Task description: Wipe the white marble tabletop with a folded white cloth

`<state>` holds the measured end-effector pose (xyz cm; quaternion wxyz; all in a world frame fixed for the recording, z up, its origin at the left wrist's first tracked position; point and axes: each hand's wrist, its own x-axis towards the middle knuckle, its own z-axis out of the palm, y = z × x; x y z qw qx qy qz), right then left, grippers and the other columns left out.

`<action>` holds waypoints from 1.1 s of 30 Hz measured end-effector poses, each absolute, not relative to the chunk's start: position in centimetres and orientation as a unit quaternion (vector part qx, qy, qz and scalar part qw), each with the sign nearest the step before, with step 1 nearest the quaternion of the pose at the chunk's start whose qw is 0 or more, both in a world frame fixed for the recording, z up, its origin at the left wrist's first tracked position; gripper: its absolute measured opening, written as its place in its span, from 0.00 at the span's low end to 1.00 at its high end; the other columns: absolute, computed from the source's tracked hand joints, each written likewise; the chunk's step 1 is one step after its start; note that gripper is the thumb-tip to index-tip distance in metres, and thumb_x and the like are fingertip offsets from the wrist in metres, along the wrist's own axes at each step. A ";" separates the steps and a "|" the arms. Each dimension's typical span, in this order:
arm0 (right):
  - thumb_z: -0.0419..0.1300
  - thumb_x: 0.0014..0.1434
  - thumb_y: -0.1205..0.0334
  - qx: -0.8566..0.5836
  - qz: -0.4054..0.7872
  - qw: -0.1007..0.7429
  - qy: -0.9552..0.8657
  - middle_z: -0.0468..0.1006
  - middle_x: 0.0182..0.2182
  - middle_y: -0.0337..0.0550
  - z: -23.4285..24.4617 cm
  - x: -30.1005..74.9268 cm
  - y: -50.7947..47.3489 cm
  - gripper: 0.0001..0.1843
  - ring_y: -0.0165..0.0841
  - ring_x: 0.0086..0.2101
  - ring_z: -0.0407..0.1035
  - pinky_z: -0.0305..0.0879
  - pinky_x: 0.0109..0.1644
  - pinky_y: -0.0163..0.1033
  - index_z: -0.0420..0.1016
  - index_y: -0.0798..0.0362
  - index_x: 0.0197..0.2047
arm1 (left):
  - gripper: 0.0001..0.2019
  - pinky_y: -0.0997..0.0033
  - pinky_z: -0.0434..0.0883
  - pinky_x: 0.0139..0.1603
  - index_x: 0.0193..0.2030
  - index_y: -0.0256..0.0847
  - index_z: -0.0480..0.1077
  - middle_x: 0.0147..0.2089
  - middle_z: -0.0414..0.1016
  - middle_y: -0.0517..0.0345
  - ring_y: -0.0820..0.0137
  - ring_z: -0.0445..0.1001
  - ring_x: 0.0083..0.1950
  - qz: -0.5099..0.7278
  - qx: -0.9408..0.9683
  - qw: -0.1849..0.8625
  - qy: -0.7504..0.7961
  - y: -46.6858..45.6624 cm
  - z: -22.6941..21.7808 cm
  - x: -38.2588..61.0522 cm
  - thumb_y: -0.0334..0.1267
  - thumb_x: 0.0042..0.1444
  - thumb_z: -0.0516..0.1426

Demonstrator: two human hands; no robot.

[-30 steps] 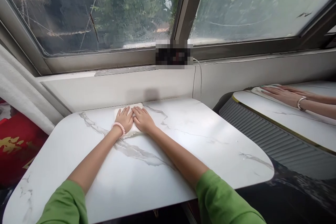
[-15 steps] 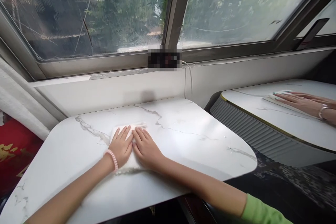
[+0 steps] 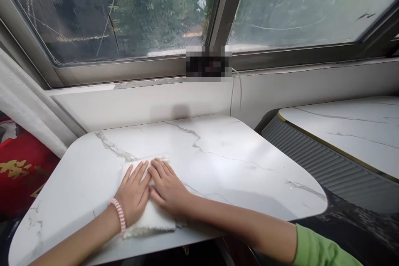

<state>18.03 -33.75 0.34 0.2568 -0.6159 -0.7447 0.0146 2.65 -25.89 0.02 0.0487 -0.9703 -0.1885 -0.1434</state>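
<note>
My left hand (image 3: 132,197) and right hand (image 3: 168,189) lie flat on a white cloth (image 3: 152,218), palms down, side by side, fingers pointing toward the window (image 3: 162,12). The left fingers are a little spread and the right ones closer together; the 2 hands touch at the inner edges. Neither seems curled around anything, though I can't tell how firmly they press. The cloth rests on the white, grey-veined bench (image 3: 233,145), its ragged near edge just short of the bench's near rim. What has changed is its place: 1 s ago it was at the far side, by the low wall (image 3: 124,110), and now it is close to me, with both hands on top all the way. I judge that this takes the cloth along a single strip from far side to near, leaving the wide right part outside that strip. My pink coiled bracelet (image 3: 117,215) stays on my left wrist, and my green sleeve (image 3: 318,247) shows at the right. On the 2nd bench (image 3: 343,118), another person's hands and cloth have gone from view.
</note>
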 end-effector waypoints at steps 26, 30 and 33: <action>0.43 0.62 0.67 -0.668 0.027 0.246 -0.702 0.57 0.64 0.58 0.1 18.0 -15.1 0.27 0.41 0.64 0.47 0.38 0.67 0.47 0.57 0.68 0.63 | 0.23 0.51 0.47 0.67 0.64 0.35 0.57 0.69 0.52 0.46 0.62 0.51 0.69 -0.037 -0.943 0.056 -0.326 -8.7 1.5 5.4 0.32 0.62 0.43; 0.44 0.61 0.66 -0.646 0.024 0.242 -0.724 0.58 0.63 0.58 0.2 16.9 -18.3 0.28 0.43 0.64 0.48 0.40 0.67 0.49 0.57 0.67 0.63 | 0.23 0.51 0.45 0.68 0.64 0.31 0.57 0.69 0.51 0.45 0.59 0.50 0.69 -0.039 -0.940 0.067 -0.332 -12.5 1.4 3.7 0.32 0.62 0.43; 0.46 0.61 0.65 -0.623 0.036 0.247 -0.741 0.58 0.63 0.61 0.2 14.7 -22.2 0.29 0.46 0.64 0.47 0.39 0.67 0.52 0.57 0.69 0.63 | 0.23 0.49 0.45 0.68 0.64 0.31 0.58 0.69 0.52 0.43 0.59 0.49 0.69 -0.058 -0.947 0.072 -0.308 -16.5 1.4 0.8 0.33 0.63 0.41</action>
